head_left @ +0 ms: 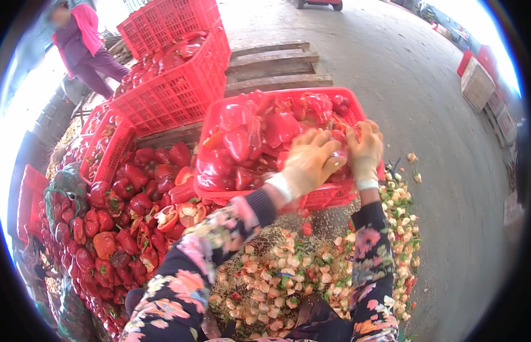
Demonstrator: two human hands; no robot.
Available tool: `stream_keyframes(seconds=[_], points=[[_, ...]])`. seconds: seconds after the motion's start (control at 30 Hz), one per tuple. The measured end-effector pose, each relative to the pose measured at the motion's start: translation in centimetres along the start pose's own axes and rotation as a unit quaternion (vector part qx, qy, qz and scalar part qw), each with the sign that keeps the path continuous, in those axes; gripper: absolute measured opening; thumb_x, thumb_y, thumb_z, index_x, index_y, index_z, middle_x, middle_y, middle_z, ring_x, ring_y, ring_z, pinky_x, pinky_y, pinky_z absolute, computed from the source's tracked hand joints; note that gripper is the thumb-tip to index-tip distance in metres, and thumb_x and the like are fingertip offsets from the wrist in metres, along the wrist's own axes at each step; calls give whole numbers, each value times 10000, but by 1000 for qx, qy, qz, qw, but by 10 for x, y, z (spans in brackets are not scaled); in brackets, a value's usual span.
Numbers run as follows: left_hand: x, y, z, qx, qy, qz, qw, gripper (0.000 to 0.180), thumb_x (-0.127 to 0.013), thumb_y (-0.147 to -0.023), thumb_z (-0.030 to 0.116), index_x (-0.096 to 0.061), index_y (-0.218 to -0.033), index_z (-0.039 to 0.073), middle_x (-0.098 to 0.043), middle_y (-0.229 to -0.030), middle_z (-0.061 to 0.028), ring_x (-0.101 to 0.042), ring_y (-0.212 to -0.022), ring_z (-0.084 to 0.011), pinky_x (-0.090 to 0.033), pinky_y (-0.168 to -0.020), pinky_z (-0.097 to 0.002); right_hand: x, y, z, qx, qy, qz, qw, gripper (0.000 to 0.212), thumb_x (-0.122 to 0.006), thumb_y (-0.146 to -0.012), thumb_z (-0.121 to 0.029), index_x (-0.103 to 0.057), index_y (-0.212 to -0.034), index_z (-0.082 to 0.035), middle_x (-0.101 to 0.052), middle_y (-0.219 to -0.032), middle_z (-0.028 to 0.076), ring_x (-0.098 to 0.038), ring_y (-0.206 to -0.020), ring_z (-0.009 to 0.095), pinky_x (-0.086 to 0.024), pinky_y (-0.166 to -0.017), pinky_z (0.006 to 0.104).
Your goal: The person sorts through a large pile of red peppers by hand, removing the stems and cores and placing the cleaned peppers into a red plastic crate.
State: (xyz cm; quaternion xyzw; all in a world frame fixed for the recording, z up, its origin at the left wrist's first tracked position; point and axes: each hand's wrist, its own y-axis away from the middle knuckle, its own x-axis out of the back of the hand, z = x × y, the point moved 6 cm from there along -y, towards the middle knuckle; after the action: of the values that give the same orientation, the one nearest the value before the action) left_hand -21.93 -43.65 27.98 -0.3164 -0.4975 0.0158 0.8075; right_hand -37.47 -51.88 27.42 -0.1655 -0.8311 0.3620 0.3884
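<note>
A red plastic crate (348, 199), heaped with cut red bell peppers (282, 128), stands before me. My left hand (311, 162), in a thin pale glove, lies over the peppers in its right half; the fingers are stretched and the thumb is apart. At the crate's right side, my right hand (365, 149) is also gloved. Its fingers curl around a red pepper piece (359, 135) by the rim, partly hidden by the hand. Below the crate, pale pepper cores with green stems (274, 285) cover the ground.
Whole red peppers (128, 228) are piled at the left. Behind them stands a taller filled red crate (168, 94), near a wooden pallet (271, 68). A green mesh bag (66, 188) lies far left. A person (86, 43) is at the upper left. Boxes (476, 85) line the right.
</note>
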Motion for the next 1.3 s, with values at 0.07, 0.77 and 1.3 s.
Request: stream_keyframes(seconds=[0.07, 0.77, 1.3], points=[[79, 9, -6, -69, -168, 96, 979, 398, -708, -919, 352, -655, -1251, 139, -612, -1359, -163, -534, -1306, -409, -361, -1148, -560, 30, 1, -56, 52, -3, 53, 997, 339, -694, -881, -361, -702, -1064, -76, -691, -1142, 164, -650, -1039, 405, -504, -884, 531], [86, 120, -174, 260, -170, 62, 948, 438, -605, -976, 468, -612, -1125, 56, -672, -1071, -192, -649, -992, -386, -484, -843, -540, -97, 57, -205, 284, -25, -194, 939, 573, -691, -918, -364, -553, -1435, -158, -589, -1413, 159, -532, -1331, 368, -454, -1048, 500], [112, 126, -190, 199, -31, 6, 980, 732, -479, -1032, 574, -428, -1491, 7, -525, -1462, -257, -516, -1320, -466, -412, -1121, -480, -57, 280, -23, -87, 63, -391, 914, 398, -732, -866, -298, -668, -1250, -210, -685, -1186, 207, -699, -1036, 384, -569, -846, 509]])
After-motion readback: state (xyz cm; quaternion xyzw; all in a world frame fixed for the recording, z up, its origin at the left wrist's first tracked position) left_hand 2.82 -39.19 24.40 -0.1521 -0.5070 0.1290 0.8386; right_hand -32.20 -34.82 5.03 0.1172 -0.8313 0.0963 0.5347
